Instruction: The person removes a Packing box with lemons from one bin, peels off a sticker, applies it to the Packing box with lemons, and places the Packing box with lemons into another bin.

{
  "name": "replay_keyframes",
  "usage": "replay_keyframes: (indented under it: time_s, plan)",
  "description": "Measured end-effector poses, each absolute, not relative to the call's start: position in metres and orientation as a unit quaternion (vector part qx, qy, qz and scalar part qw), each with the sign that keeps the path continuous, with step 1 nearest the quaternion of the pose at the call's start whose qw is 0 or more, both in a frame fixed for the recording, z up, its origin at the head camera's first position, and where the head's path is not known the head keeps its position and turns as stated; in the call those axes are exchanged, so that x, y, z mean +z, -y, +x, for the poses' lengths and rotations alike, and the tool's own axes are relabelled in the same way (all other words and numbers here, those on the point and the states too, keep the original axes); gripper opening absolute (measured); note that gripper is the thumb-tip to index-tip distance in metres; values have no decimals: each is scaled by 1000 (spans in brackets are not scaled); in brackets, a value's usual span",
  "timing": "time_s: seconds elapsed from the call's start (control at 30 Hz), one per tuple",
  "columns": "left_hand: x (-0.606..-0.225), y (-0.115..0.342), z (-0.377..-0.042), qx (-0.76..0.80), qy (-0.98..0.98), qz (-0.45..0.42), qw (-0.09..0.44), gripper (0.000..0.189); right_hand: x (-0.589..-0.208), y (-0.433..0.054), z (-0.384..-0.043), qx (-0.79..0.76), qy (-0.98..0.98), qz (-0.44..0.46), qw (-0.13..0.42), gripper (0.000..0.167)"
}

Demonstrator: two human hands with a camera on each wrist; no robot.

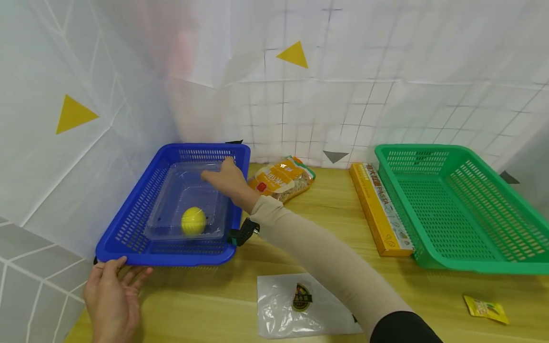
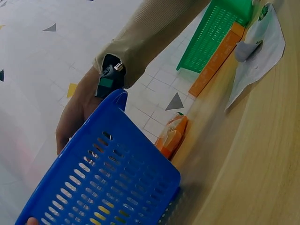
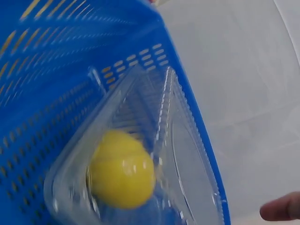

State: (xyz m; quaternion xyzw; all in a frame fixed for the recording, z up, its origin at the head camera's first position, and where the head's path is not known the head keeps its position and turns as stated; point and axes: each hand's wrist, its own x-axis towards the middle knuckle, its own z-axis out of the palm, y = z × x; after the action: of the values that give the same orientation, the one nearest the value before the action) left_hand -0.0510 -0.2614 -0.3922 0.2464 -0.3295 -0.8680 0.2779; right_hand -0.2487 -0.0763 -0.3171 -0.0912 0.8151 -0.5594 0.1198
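Observation:
A blue plastic basket (image 1: 167,259) stands at the left with a clear plastic container (image 1: 171,200) inside it. In the near part of that container lies a smooth, round yellow ball (image 1: 193,221), also plain in the right wrist view. My left hand (image 1: 112,297) grips the basket's near left corner, one fingertip on the rim and other fingers below it. Over the basket's right side reaches my right hand (image 1: 231,181), thumb extended to the left, with nothing seen in its grasp. In the right wrist view only a fingertip (image 3: 281,207) shows, apart from the container.
Behind the right forearm lies an orange food packet (image 1: 283,181). A pasta box (image 1: 381,209) leans along a green basket (image 1: 433,259) on the right. Nearer are a clear plastic bag (image 1: 279,305) with a dark label and a small yellow packet (image 1: 485,309). White sheeting hangs behind.

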Motion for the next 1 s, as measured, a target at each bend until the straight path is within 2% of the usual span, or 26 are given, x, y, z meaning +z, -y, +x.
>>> replay_keyframes:
  time_s: [0.1, 0.2, 0.27, 0.43, 0.5, 0.7, 0.8, 1.0]
  plan:
    - [-392, 261, -51, -866, 335, 244, 278, 9, -320, 82, -248, -579, -803, -50, 132, 103]
    - [-391, 261, -51, -865, 340, 245, 277, 9, -324, 88, -248, -591, -794, -19, 142, 102]
    - [-391, 261, -51, -864, 342, 245, 277, 7, -327, 91, -248, -596, -789, -10, 148, 96]
    - [-391, 261, -50, -863, 343, 245, 278, 6, -331, 93, -248, -601, -785, -3, 151, 53]
    - [-391, 261, -50, -864, 341, 243, 279, 6, -331, 94, -248, -604, -782, -1, 153, 45]
    - [-391, 261, -51, -862, 346, 246, 277, 5, -328, 94, -246, -616, -771, 3, 160, 37]
    - [-390, 261, -52, -859, 355, 248, 274, 7, -327, 93, -243, -621, -764, -1, 177, 43]
    - [-390, 261, -52, -857, 358, 253, 271, 7, -324, 92, -238, -637, -739, 1, 219, 42]
